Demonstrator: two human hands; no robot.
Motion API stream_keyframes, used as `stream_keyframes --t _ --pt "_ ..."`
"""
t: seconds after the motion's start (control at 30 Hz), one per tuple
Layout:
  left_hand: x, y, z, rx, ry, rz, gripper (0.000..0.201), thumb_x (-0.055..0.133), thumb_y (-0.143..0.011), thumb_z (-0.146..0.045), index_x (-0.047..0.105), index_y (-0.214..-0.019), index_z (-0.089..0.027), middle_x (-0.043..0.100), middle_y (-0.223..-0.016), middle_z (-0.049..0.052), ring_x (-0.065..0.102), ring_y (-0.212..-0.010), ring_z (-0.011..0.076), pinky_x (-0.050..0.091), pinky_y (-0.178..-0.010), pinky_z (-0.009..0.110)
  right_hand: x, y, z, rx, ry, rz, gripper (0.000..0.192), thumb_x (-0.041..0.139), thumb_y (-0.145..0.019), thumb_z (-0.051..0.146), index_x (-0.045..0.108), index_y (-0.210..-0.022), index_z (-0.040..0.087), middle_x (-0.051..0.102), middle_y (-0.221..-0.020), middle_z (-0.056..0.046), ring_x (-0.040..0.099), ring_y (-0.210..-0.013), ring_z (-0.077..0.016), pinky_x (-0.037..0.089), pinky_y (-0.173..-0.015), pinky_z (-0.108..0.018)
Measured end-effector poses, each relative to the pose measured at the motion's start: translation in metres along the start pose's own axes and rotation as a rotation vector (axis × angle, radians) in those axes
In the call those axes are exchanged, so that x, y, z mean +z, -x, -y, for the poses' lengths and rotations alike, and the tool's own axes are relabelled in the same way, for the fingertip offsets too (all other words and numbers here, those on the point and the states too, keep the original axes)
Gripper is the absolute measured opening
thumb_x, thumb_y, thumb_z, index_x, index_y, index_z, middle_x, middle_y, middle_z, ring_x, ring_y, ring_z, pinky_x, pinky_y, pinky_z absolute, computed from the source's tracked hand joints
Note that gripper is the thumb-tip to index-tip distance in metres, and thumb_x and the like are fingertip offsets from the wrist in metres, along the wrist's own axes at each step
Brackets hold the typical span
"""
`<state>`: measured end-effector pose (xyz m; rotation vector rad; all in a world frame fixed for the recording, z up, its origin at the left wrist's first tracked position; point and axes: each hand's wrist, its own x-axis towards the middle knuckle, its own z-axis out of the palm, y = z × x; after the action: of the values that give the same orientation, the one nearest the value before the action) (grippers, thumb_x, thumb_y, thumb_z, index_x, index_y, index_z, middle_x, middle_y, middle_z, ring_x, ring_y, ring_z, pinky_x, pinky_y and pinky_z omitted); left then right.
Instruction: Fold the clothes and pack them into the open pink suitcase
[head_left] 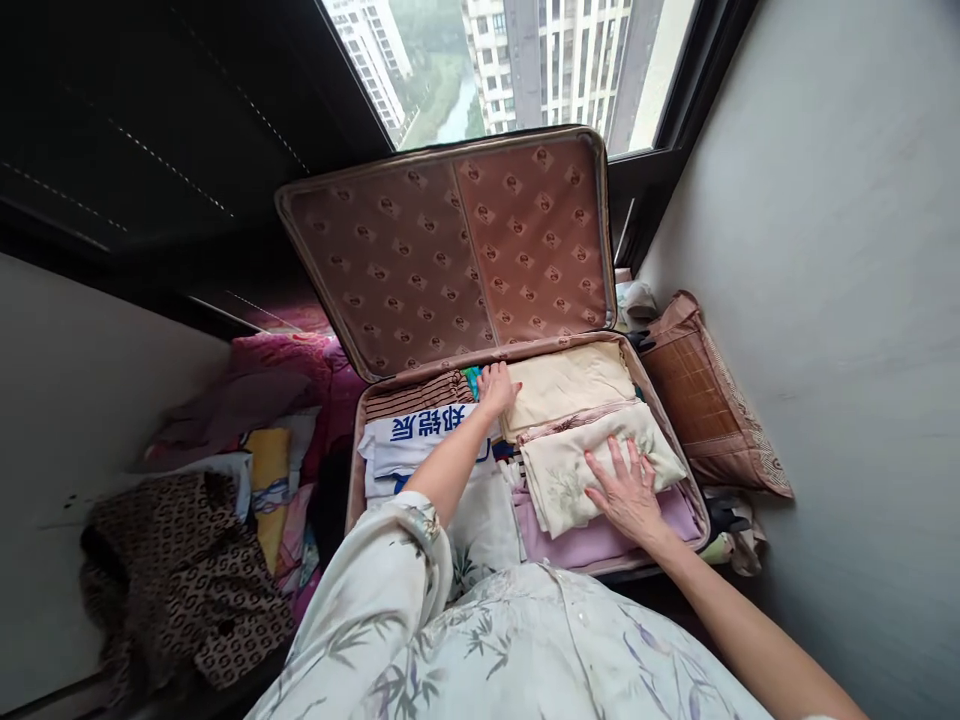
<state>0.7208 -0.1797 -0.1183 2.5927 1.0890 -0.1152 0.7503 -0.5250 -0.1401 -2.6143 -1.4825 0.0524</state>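
Observation:
An open suitcase (357, 440) with a pink lining holds folded clothes. My right hand (626, 490) lies flat, fingers spread, on a folded cream cloth with a green plant print (559, 490). Beneath that sits a lilac garment (544, 540). My left hand (496, 390) reaches to the middle of the case, thumb apart from the fingers, at the left edge of a plain cream folded cloth (574, 378). Its fingertips are partly hidden beside a bit of blue-green fabric. To its left are a brown striped garment (416, 396) and a white shirt with blue characters (382, 455).
The raised lid (442, 260) leans toward the window. A brown cushion (709, 400) stands between case and right wall (862, 300). Piled clothes lie on the left, with a yellow folded piece (268, 480) and a dark patterned garment (187, 570).

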Motion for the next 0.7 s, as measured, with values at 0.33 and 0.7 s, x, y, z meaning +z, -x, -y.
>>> stream_keyframes --t 0.33,0.7 --pt "-0.036 -0.013 -0.029 0.010 0.280 0.002 0.011 0.064 -0.072 -0.012 0.056 -0.070 -0.019 0.061 -0.078 0.004 0.058 -0.087 0.0231 0.045 -0.083 0.033 0.002 0.001 0.001 0.016 -0.028 0.010 0.061 0.062 -0.091 0.056 0.054 -0.149 0.038 0.032 -0.167 -0.012 0.021 -0.152 -0.0459 0.023 -0.115 -0.063" --pt "-0.215 0.061 -0.124 0.882 0.359 -0.134 0.010 0.051 -0.080 -0.011 0.061 -0.081 -0.015 0.061 -0.073 -0.001 0.057 -0.069 0.0108 0.039 -0.067 0.020 -0.149 -0.116 -0.041 -0.001 -0.316 -0.357 0.100 0.059 -0.093 0.059 0.004 -0.167 0.020 0.008 -0.170 -0.021 0.016 -0.154 -0.0434 0.027 -0.118 -0.063"
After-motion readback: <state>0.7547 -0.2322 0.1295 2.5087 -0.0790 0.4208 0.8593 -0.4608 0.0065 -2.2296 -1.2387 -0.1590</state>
